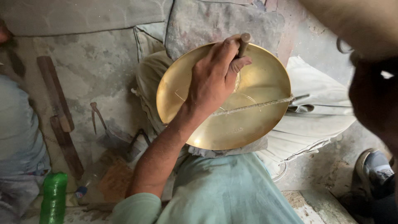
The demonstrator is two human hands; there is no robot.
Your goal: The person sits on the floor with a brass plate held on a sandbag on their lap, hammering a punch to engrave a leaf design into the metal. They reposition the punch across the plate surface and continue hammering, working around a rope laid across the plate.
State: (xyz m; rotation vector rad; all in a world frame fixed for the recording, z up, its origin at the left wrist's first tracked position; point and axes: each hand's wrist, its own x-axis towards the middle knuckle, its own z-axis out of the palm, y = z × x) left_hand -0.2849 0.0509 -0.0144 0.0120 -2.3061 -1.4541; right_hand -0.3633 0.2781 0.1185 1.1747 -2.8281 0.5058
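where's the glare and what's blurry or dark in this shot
Head view: soft light gives a bright sheen on the brass dish, strongest along its lower rim; the left hand gripping a wooden tool handle is fairly sharp; a dark, out-of-focus shape fills the right edge, too close to identify; the green plastic bottle sits in dim shadow.

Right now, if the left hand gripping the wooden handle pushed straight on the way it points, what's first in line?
The left hand points up-frame over the round brass dish. Past the dish's far rim, it would likely first meet the grey stone slab, though depth is unclear.
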